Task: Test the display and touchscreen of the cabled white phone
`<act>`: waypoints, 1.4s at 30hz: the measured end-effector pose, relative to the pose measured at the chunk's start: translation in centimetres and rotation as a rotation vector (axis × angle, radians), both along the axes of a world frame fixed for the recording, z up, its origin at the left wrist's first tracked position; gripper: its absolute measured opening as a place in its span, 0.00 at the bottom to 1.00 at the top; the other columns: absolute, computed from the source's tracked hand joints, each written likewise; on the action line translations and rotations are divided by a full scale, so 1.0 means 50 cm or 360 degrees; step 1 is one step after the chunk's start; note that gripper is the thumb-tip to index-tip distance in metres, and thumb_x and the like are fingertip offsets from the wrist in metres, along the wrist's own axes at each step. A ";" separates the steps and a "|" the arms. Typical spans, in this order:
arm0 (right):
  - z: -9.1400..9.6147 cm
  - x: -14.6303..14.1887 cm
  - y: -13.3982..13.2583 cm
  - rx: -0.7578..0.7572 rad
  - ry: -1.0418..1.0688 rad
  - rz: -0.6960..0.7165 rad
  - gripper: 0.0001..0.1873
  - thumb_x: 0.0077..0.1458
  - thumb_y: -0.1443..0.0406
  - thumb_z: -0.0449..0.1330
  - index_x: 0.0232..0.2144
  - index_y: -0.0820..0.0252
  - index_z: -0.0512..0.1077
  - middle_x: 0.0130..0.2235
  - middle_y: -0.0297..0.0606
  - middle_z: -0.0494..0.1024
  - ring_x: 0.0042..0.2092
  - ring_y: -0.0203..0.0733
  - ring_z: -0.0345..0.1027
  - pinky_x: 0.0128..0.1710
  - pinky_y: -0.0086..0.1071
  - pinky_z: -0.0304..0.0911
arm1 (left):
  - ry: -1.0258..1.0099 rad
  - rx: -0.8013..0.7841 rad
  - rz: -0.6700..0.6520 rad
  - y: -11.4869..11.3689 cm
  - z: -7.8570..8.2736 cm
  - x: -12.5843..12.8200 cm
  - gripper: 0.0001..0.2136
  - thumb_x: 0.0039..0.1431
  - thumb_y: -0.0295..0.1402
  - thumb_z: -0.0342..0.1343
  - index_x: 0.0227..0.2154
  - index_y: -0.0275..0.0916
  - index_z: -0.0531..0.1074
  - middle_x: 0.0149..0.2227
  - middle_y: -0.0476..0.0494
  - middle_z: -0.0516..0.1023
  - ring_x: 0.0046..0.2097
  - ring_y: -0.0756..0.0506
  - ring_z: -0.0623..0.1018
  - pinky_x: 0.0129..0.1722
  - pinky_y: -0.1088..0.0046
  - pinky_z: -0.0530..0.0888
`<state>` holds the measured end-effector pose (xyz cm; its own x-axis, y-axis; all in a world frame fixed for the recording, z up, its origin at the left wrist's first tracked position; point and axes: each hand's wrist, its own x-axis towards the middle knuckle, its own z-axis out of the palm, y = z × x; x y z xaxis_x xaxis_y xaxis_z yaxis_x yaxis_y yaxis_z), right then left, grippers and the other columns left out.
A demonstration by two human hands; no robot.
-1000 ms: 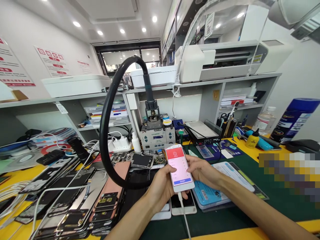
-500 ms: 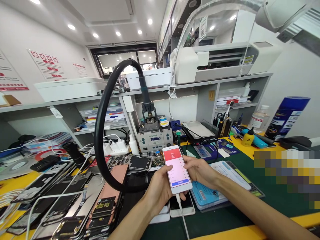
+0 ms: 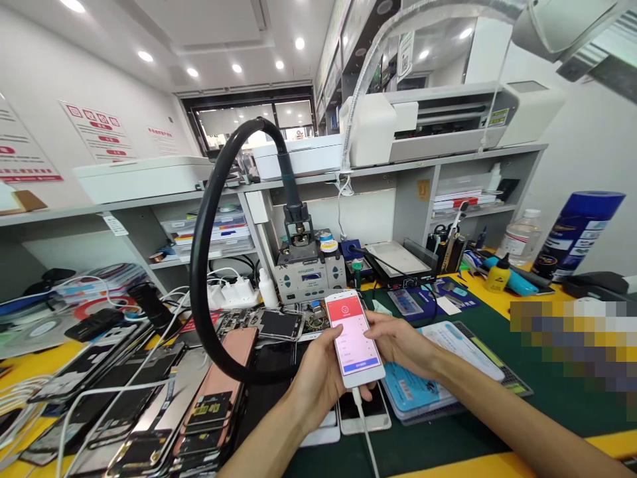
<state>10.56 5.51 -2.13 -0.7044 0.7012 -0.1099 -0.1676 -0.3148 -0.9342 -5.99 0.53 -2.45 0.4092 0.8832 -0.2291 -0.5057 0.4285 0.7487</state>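
Observation:
I hold a white smartphone (image 3: 354, 337) above the bench, its screen lit with a red banner at the top and a pale pink page below. My left hand (image 3: 316, 372) grips its left edge and underside, fingers curled round it. My right hand (image 3: 401, 342) wraps the right edge, thumb resting near the screen. A white cable (image 3: 365, 435) runs from the phone's bottom end toward me. Under the phone lie two more white phones (image 3: 363, 415) flat on the green mat (image 3: 448, 431).
A thick black hose (image 3: 199, 265) arcs from the grey rework station (image 3: 311, 272). Stacks of phone screens and parts (image 3: 149, 398) cover the left side. A blue-and-white pad (image 3: 448, 372) lies right of my hands. Bottles, a blue can (image 3: 577, 232) and tools stand at back right.
The view shifted slightly; the phone and both hands stay in nearly the same hold, with my right thumb moving a little over the screen.

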 end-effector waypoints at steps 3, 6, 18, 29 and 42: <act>-0.003 -0.001 -0.001 0.0020 -0.0039 -0.0012 0.25 0.50 0.69 0.57 0.52 0.58 0.67 0.40 0.42 0.80 0.34 0.45 0.74 0.29 0.36 0.69 | 0.0021 0.0011 -0.0007 0.000 -0.001 0.000 0.26 0.62 0.45 0.44 0.56 0.31 0.61 0.35 0.33 0.78 0.28 0.37 0.79 0.22 0.65 0.73; -0.001 -0.001 -0.002 0.0043 -0.0057 -0.0022 0.25 0.50 0.69 0.59 0.52 0.58 0.68 0.42 0.42 0.80 0.35 0.44 0.75 0.32 0.35 0.69 | 0.0025 0.0008 -0.0020 0.001 -0.003 -0.001 0.26 0.62 0.45 0.44 0.55 0.30 0.63 0.35 0.33 0.78 0.28 0.37 0.78 0.21 0.67 0.73; 0.001 -0.005 -0.005 0.0025 -0.0051 -0.0028 0.24 0.50 0.69 0.58 0.52 0.59 0.67 0.38 0.41 0.80 0.33 0.43 0.75 0.29 0.33 0.69 | -0.0032 0.0003 -0.0014 0.001 -0.007 -0.001 0.26 0.61 0.46 0.46 0.55 0.31 0.64 0.35 0.35 0.78 0.29 0.39 0.79 0.21 0.68 0.74; 0.009 -0.004 -0.010 0.0002 0.0011 0.0019 0.22 0.57 0.64 0.51 0.55 0.61 0.63 0.35 0.43 0.78 0.29 0.46 0.74 0.25 0.37 0.68 | -0.0105 0.0064 -0.0054 0.001 -0.004 0.000 0.29 0.61 0.51 0.44 0.56 0.34 0.64 0.36 0.34 0.78 0.29 0.37 0.79 0.21 0.66 0.74; 0.017 -0.009 -0.013 -0.0026 0.0061 0.0022 0.26 0.60 0.60 0.51 0.60 0.56 0.57 0.40 0.44 0.78 0.31 0.46 0.74 0.26 0.39 0.70 | -0.0170 0.0050 -0.0047 0.003 -0.006 0.000 0.28 0.61 0.51 0.45 0.58 0.38 0.62 0.39 0.34 0.77 0.32 0.39 0.78 0.24 0.65 0.74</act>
